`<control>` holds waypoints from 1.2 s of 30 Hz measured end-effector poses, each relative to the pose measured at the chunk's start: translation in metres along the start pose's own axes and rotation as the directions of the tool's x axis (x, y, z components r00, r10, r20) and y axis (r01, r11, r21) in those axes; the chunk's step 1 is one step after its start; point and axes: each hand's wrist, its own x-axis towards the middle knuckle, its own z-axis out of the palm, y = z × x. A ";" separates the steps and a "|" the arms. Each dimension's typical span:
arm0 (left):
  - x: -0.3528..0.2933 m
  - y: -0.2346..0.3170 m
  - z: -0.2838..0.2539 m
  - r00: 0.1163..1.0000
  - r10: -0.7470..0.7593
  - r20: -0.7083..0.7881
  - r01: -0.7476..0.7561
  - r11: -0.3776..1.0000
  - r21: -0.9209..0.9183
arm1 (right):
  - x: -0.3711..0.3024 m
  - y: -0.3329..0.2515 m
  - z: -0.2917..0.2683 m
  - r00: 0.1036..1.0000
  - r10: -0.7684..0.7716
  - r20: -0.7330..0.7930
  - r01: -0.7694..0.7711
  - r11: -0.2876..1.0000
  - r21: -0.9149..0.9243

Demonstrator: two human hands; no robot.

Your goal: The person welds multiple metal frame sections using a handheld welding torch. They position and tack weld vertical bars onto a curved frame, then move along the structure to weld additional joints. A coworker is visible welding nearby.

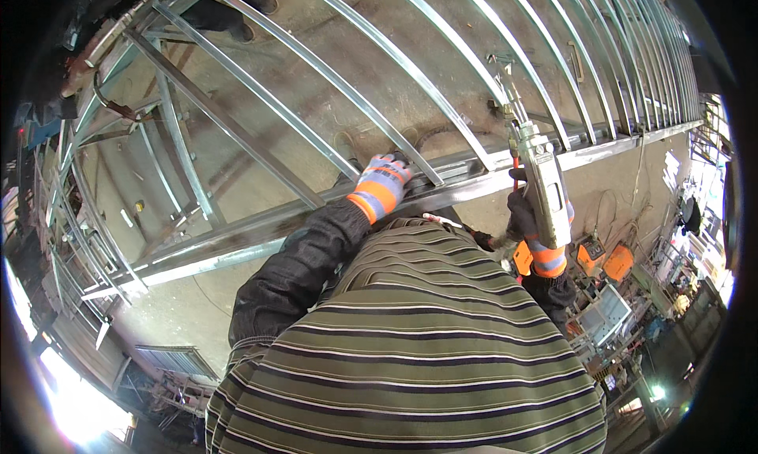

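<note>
My left hand (pixel 384 184), in a grey and orange work glove, is on the near side of a large metal frame. Its fingers curl over the frame's lower rail (pixel 454 176), beside the foot of a slanting crossbar (pixel 359 100). To the right, my right hand (pixel 537 231), in a dark, grey and orange glove, is closed around a grey metal power tool (pixel 545 187). The tool has a long slotted body and a narrow front end pointing away over the frame. A red line runs along its left side. My palm is partly hidden behind the body.
Many parallel bars (pixel 505 39) span the frame toward the far right. Concrete floor (pixel 284 35) shows between them. Orange-fronted machines (pixel 618 262) with cables stand at the right. Shoes of another person (pixel 241 31) are beyond the frame at far left.
</note>
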 end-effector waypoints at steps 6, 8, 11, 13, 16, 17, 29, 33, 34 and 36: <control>0.001 -0.005 -0.018 0.985 -0.045 0.166 0.032 0.997 0.076 | 0.002 0.032 -0.021 0.992 -0.125 0.034 0.128 0.988 -0.083; -0.011 -0.014 -0.021 0.999 0.046 0.028 -0.048 0.996 0.074 | 0.007 0.042 -0.019 0.995 -0.097 0.034 0.095 0.994 0.057; -0.027 -0.050 -0.034 0.903 -0.171 -0.394 0.130 0.983 -0.130 | 0.021 0.053 -0.013 0.989 -0.145 0.021 0.146 0.989 -0.009; -0.039 -0.083 -0.052 0.748 -0.355 -0.560 0.245 0.933 -0.264 | 0.026 0.053 -0.010 0.992 -0.119 -0.032 0.120 0.992 0.042; -0.044 -0.128 -0.084 0.451 -0.434 -0.780 0.241 0.900 -0.362 | 0.029 0.040 -0.007 0.969 -0.246 0.012 0.246 0.963 -0.111; -0.036 -0.140 -0.097 0.390 -0.407 -0.826 0.161 0.913 -0.374 | 0.023 0.033 -0.008 0.994 -0.108 0.010 0.108 0.994 -0.007; 0.248 -0.137 -0.287 0.526 0.076 -0.847 -0.077 0.996 0.042 | -0.031 -0.006 -0.015 0.984 0.093 -0.154 -0.101 0.994 -0.049; 0.357 -0.106 -0.352 0.632 0.145 -0.761 -0.038 0.987 0.157 | -0.035 0.025 -0.026 0.970 0.168 -0.177 -0.176 0.984 -0.031; 0.388 -0.103 -0.366 0.614 0.170 -0.771 -0.017 0.979 0.202 | -0.033 0.036 -0.028 0.961 0.219 -0.169 -0.236 0.968 -0.082; 0.453 -0.098 -0.390 0.664 0.187 -0.724 0.021 0.963 0.267 | -0.023 0.062 -0.035 0.978 0.147 -0.148 -0.165 0.979 -0.117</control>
